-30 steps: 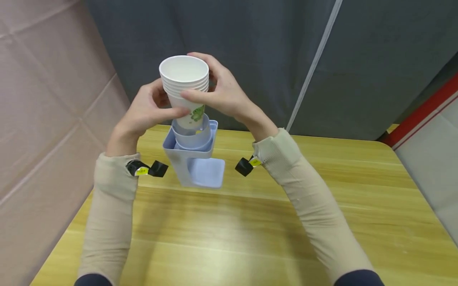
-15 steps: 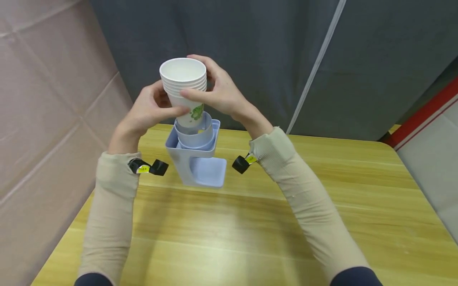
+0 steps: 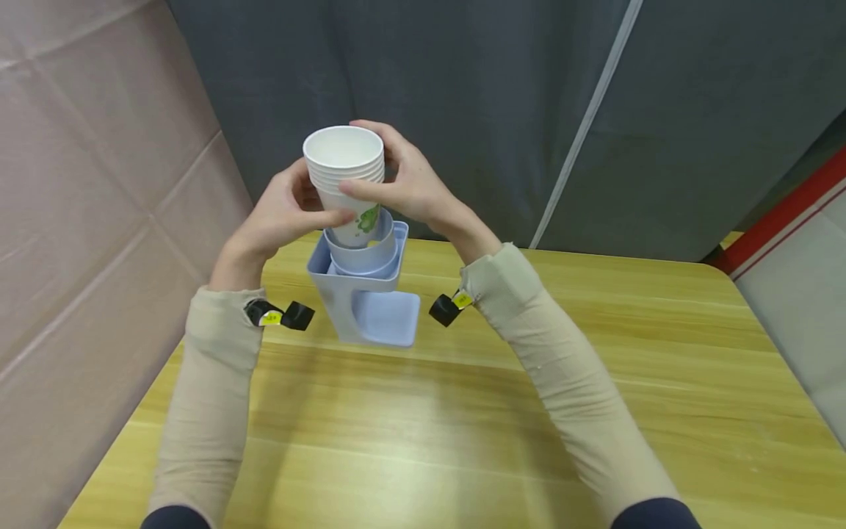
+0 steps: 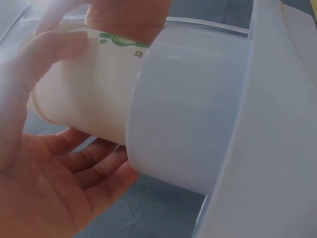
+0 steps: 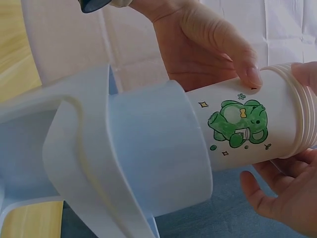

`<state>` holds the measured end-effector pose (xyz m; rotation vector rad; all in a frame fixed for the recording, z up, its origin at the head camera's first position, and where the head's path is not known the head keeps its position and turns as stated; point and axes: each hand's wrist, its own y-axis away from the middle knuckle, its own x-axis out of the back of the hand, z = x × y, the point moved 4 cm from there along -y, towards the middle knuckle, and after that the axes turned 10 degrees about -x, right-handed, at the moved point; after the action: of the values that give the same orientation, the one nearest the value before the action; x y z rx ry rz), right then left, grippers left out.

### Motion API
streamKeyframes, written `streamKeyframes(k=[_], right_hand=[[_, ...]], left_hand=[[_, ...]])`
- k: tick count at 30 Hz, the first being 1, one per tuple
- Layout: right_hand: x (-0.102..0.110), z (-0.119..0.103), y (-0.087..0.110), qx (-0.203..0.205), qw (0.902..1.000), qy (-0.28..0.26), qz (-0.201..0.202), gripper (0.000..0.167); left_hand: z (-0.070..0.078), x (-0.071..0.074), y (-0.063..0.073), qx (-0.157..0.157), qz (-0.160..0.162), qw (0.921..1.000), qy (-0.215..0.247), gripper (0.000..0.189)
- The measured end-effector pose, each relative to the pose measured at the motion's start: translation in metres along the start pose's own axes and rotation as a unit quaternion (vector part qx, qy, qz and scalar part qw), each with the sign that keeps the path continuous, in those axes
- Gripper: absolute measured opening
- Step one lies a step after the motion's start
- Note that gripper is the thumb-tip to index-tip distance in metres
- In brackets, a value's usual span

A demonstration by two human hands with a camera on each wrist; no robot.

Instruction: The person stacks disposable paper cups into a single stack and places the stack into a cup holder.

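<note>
Both hands hold a stack of white paper cups [image 3: 344, 150] with a green bear print [image 5: 240, 124]. The left hand [image 3: 284, 209] curls round the lower part of the stack, its thumb across the near side. Higher up, just under the stacked rims, the right hand [image 3: 406, 180] grips it with the thumb in front and fingers behind. The base of the stack is inside the round collar [image 4: 183, 109] of a pale blue cup dispenser [image 3: 337, 308], which hides the bottom end. A square tray [image 3: 386, 319] juts from the dispenser's foot.
The dispenser stands near the far edge of a wooden table [image 3: 423, 441]. A dark grey curtain [image 3: 463, 110] hangs behind it, and a pale cloth wall [image 3: 99, 184] rises at the left. Black wrist cameras [image 3: 297, 316] stick out below the hands.
Both hands and the cup stack have moved slightly down in the head view, so the stack sits a little lower toward the collar. Neither grip has changed.
</note>
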<state>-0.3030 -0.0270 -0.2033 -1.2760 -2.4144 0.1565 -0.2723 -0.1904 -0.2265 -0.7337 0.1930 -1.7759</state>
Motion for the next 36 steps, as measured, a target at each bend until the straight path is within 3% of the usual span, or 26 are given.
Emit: streamKeyframes(k=[16, 26, 36], right_hand=[[-0.007, 0.023, 0.008, 0.002, 0.9989, -0.032, -0.032, 0.066], [-0.011, 0.036, 0.011, -0.014, 0.9986, -0.04, -0.032, 0.066], [-0.011, 0.04, 0.011, -0.004, 0.9995, -0.018, -0.026, 0.068]], left_hand=[[-0.011, -0.007, 0.012, 0.015, -0.015, 0.9944, -0.104, 0.065], [-0.017, -0.013, 0.017, 0.009, -0.028, 0.9926, -0.118, 0.073], [-0.018, -0.014, 0.016, 0.015, -0.033, 0.9909, -0.129, 0.068]])
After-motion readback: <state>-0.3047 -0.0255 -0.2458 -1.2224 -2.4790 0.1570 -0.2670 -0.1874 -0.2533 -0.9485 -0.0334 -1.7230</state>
